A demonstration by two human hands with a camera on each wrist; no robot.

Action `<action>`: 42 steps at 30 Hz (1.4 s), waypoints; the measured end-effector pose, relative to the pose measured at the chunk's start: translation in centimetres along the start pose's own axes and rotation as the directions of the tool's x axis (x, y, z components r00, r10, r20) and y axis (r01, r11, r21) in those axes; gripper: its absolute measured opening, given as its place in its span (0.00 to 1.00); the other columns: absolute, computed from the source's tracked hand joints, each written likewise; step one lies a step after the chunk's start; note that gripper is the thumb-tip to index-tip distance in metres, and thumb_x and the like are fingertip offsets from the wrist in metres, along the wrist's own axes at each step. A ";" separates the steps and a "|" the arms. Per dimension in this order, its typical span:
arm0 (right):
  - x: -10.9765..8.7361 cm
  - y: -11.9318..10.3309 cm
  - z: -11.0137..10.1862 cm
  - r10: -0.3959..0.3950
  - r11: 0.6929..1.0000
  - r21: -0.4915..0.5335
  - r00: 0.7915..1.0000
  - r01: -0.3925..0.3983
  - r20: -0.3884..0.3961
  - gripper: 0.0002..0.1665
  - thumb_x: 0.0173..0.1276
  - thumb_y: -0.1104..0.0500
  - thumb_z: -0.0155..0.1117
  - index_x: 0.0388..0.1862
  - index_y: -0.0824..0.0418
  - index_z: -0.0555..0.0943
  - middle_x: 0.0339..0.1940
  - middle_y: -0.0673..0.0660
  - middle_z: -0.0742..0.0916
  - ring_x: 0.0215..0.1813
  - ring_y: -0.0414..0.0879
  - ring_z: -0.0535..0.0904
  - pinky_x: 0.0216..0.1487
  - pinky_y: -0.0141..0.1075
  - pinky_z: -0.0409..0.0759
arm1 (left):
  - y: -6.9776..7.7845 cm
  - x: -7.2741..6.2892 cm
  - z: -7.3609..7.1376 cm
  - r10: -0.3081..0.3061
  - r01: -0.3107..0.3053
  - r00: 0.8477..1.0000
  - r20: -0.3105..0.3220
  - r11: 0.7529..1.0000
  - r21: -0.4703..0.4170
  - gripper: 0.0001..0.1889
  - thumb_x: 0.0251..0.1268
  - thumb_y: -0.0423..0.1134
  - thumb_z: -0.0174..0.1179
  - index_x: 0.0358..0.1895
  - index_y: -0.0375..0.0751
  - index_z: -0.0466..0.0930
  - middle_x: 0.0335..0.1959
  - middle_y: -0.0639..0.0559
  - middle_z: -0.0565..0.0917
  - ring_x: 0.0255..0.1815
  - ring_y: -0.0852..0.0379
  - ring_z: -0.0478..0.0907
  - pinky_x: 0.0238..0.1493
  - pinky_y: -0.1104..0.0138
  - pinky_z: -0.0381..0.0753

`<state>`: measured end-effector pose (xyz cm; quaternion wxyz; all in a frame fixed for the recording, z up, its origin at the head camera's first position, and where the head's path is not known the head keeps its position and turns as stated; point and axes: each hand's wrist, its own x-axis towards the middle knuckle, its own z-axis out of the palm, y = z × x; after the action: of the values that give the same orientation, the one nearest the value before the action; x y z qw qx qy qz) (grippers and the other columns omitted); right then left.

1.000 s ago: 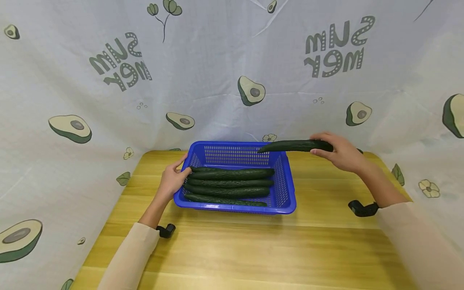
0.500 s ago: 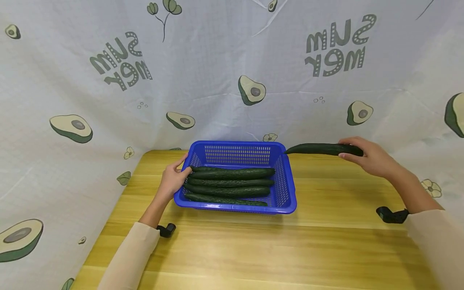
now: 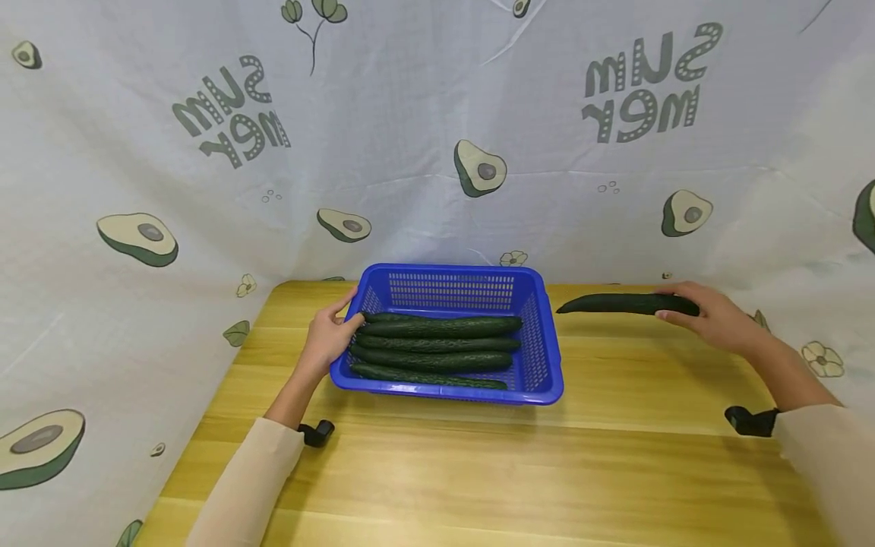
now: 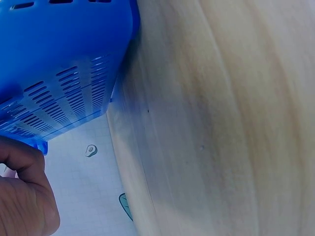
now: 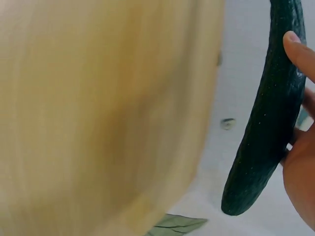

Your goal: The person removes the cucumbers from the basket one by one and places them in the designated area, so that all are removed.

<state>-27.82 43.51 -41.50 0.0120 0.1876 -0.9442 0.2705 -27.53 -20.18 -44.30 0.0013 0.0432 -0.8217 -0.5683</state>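
In the head view my right hand (image 3: pixel 719 319) grips a dark green cucumber (image 3: pixel 608 304) near one end, thumb in front and fingers behind. The cucumber lies sideways above the table, its tapered tip pointing left toward a blue plastic basket (image 3: pixel 447 393). The right wrist view shows the cucumber (image 5: pixel 266 113) close up, with the thumb pressed along its side. My left hand (image 3: pixel 328 338) grips the basket's left rim, thumb over the inside edge. Several cucumbers (image 3: pixel 437 361) lie side by side in the basket. In the left wrist view the hand (image 4: pixel 24 196) is below the slotted wall.
A wooden table (image 3: pixel 437 471) carries the basket near its back edge. Behind it hangs a white cloth (image 3: pixel 403 99) printed with avocados and lettering. Black wrist cameras sit on both forearms, the right camera (image 3: pixel 750 422) just over the tabletop.
My right hand has carried the cucumber rightward from over the basket's back right corner, then lowered it toward the table. The left hand keeps its grip on the rim.
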 end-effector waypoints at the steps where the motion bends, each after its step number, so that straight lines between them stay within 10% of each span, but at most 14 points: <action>1: 0.0 0.4 0.4 -0.021 1.000 -0.003 1.000 0.021 0.000 0.28 0.76 0.60 0.63 0.69 0.71 0.72 0.70 0.79 0.72 0.69 0.80 0.63 0.61 0.73 0.63 | 0.0 0.0 0.0 -0.001 0.001 1.000 0.002 1.000 -0.004 0.33 0.69 0.43 0.62 0.77 0.68 0.68 0.16 0.52 0.82 0.16 0.57 0.80 0.22 0.63 0.83; 19: 0.6 3.1 4.8 -0.014 0.999 -0.039 0.998 0.016 0.053 0.26 0.75 0.58 0.65 0.66 0.70 0.76 0.65 0.76 0.78 0.64 0.74 0.71 0.56 0.68 0.70 | -0.3 -0.1 0.3 -0.011 0.012 1.000 0.013 0.999 -0.042 0.33 0.69 0.41 0.62 0.77 0.66 0.69 0.17 0.51 0.83 0.18 0.58 0.81 0.25 0.63 0.85; 42: 1.5 0.5 3.9 0.108 0.989 -0.109 0.988 -0.096 0.113 0.42 0.76 0.44 0.63 0.77 0.68 0.66 0.74 0.78 0.69 0.71 0.79 0.63 0.64 0.73 0.63 | -0.1 0.2 0.0 -0.011 0.010 1.000 -0.002 1.000 -0.023 0.33 0.68 0.42 0.62 0.76 0.66 0.68 0.20 0.53 0.86 0.18 0.60 0.81 0.23 0.65 0.82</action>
<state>-29.09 41.35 -44.93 -0.0482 0.1537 -0.9644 0.2099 -27.71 -20.22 -44.42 -0.0005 0.0480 -0.8150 -0.5775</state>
